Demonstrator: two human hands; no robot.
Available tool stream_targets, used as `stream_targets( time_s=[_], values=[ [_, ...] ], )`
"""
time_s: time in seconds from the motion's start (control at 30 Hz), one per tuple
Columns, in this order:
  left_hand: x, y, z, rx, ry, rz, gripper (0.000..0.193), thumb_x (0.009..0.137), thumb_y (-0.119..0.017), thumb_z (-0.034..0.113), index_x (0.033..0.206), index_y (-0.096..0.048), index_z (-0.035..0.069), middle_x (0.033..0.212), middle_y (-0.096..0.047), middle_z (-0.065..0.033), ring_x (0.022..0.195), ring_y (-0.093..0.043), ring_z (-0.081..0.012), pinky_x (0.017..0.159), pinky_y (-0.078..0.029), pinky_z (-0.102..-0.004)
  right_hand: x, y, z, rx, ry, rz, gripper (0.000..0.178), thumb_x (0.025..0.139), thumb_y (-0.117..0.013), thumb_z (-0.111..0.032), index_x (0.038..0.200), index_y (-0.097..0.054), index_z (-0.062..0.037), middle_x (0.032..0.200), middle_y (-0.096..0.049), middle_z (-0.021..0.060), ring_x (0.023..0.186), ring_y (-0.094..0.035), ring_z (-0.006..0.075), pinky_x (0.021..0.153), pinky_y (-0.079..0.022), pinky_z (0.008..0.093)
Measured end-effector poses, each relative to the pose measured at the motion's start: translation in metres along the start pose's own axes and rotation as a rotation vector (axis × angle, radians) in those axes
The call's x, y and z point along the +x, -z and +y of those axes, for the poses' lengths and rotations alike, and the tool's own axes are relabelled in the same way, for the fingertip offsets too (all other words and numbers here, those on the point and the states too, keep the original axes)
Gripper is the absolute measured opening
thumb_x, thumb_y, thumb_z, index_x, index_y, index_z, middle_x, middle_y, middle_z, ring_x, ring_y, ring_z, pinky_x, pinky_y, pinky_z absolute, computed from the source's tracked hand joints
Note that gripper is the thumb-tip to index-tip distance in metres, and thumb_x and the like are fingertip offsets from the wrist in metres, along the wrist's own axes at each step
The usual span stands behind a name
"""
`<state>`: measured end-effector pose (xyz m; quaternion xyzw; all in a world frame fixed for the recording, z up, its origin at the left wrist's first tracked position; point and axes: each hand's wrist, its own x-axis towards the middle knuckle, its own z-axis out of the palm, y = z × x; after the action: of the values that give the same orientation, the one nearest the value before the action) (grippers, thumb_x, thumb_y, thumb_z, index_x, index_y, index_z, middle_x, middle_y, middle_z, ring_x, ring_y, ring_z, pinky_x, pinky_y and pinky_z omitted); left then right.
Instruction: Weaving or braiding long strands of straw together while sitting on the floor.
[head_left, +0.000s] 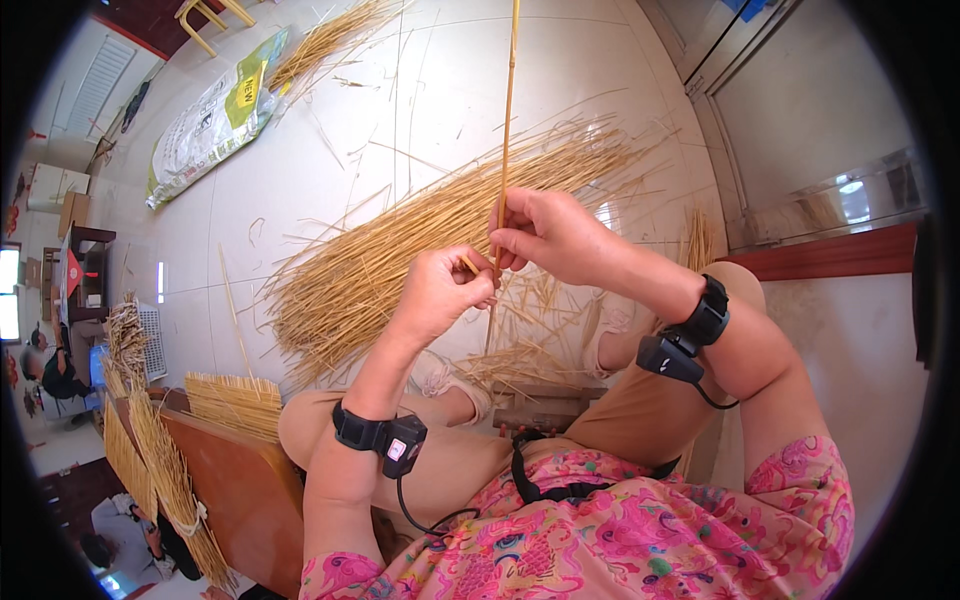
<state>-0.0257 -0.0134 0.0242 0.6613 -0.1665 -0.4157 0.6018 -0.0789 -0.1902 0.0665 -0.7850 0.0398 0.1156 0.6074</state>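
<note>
A long, thin straw stalk (510, 90) stands nearly upright in front of me, running up past the top of the picture. My right hand (548, 232) pinches it low down between thumb and fingers. Close beside, almost touching the right fingertips, my left hand (440, 290) is closed, and a short straw piece (468, 263) sticks out between its fingers. Whether the left fingers also grip the long stalk's lower end is hidden. Beneath both hands a broad pile of straw stalks (400, 240) lies slantwise on the tiled floor.
Short straw scraps (530, 360) lie between my feet. A white and green sack (215, 125) rests at the far left, beside another straw heap (330, 40). Bundled straw (175, 470) leans by a brown wooden board (235, 480) on the left. A glass door (810, 130) stands right. Other people sit far left.
</note>
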Motion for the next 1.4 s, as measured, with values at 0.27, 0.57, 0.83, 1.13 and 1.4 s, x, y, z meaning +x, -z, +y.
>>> stream_targets(
  time_s=[0.27, 0.57, 0.83, 1.13, 1.4],
  values=[
    [0.000, 0.002, 0.004, 0.000, 0.041, -0.032, 0.006, 0.077, -0.056, 0.002, 0.082, -0.057, -0.002, 0.077, -0.062, -0.0103, 0.067, -0.061, -0.0127, 0.060, -0.052, -0.0239, 0.000, 0.001, -0.001, 0.022, 0.003, -0.005, 0.005, 0.088, -0.050, -0.002, 0.089, -0.049, 0.0027, 0.075, -0.061, 0.0081, 0.067, -0.061, 0.0114, 0.060, -0.051, 0.0232],
    [-0.001, 0.005, 0.003, -0.099, 0.055, -0.080, 0.007, 0.078, -0.054, 0.003, 0.083, -0.056, -0.001, 0.079, -0.062, -0.0103, 0.069, -0.060, -0.0137, 0.061, -0.051, -0.0247, -0.001, 0.003, -0.002, 0.081, -0.002, -0.033, 0.006, 0.089, -0.050, -0.003, 0.089, -0.048, 0.0020, 0.075, -0.060, 0.0072, 0.067, -0.061, 0.0106, 0.060, -0.051, 0.0227],
    [-0.001, 0.003, 0.006, -0.040, 0.019, -0.084, 0.005, 0.078, -0.057, 0.003, 0.079, -0.058, -0.002, 0.071, -0.061, -0.0070, 0.061, -0.059, -0.0101, 0.056, -0.050, -0.0223, -0.001, 0.004, -0.001, 0.126, -0.014, -0.056, 0.004, 0.089, -0.050, -0.003, 0.088, -0.048, 0.0014, 0.074, -0.060, 0.0069, 0.067, -0.061, 0.0107, 0.061, -0.051, 0.0225],
    [0.003, 0.001, 0.000, -0.065, 0.046, 0.012, 0.003, 0.078, -0.056, 0.002, 0.078, -0.057, -0.001, 0.069, -0.059, -0.0059, 0.058, -0.054, -0.0078, 0.053, -0.044, -0.0197, -0.001, 0.002, 0.001, 0.061, 0.043, -0.053, 0.005, 0.089, -0.050, -0.003, 0.089, -0.049, 0.0018, 0.075, -0.061, 0.0072, 0.069, -0.061, 0.0107, 0.063, -0.052, 0.0231],
    [0.007, 0.015, -0.005, -0.243, 0.159, 0.181, 0.005, 0.081, -0.055, 0.006, 0.086, -0.053, 0.004, 0.074, -0.057, -0.0041, 0.057, -0.046, -0.0048, 0.050, -0.037, -0.0176, 0.000, 0.026, -0.002, 0.368, 0.126, -0.040, 0.008, 0.089, -0.049, -0.003, 0.096, -0.049, 0.0007, 0.088, -0.061, 0.0093, 0.076, -0.059, 0.0129, 0.068, -0.051, 0.0243]
  ],
)
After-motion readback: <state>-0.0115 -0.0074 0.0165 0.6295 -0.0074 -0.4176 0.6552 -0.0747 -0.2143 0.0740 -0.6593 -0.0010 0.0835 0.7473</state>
